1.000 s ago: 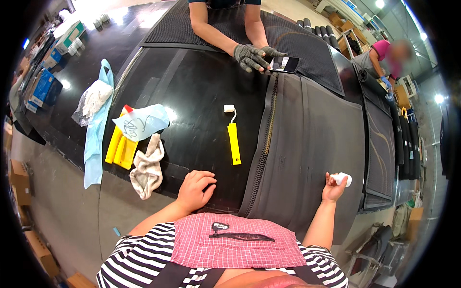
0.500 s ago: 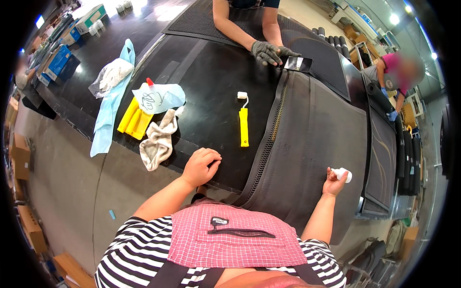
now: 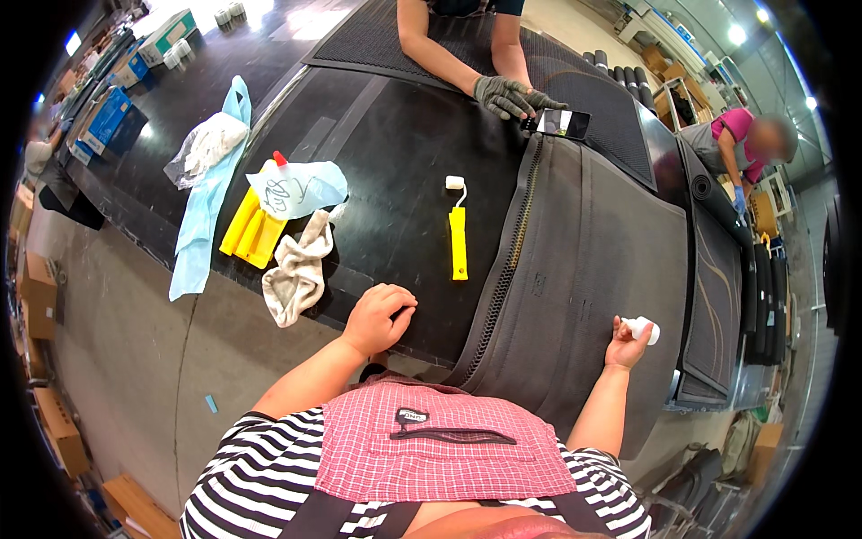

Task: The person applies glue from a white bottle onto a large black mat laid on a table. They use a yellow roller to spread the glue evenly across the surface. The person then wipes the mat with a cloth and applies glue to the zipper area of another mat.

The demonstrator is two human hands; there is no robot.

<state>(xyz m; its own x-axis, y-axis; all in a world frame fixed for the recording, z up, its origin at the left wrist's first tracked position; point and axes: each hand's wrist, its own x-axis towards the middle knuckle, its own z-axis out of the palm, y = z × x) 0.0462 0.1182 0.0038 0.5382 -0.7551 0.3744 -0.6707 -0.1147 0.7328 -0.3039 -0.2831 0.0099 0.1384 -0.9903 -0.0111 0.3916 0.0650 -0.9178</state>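
Observation:
My left hand (image 3: 381, 319) rests near the front edge of the black table (image 3: 386, 193), its fingers curled in, with nothing seen in them. A dark grey ribbed mat (image 3: 611, 242) with a toothed strip (image 3: 503, 278) along its left side lies right of that hand. Over the mat's right part, my right hand (image 3: 623, 344) is closed around a small white cylindrical object (image 3: 641, 331). Between the left hand and the strip, a paint roller (image 3: 459, 242) with a yellow handle and white head lies on the table. A crumpled off-white cloth glove (image 3: 298, 274) sits left of my left hand.
Beyond the glove lie a yellow tray (image 3: 253, 235), a pale blue sheet with writing (image 3: 301, 187) and a bag of white material (image 3: 215, 148). Across the table, a person's gloved hands (image 3: 507, 97) are at a phone (image 3: 563, 123). Another person (image 3: 732, 148) stands by rolled mats at right.
Across the table, the phone has shifted slightly right with the gloved hands. The person at right has moved an arm and leans differently. My own hands hold nearly the same places.

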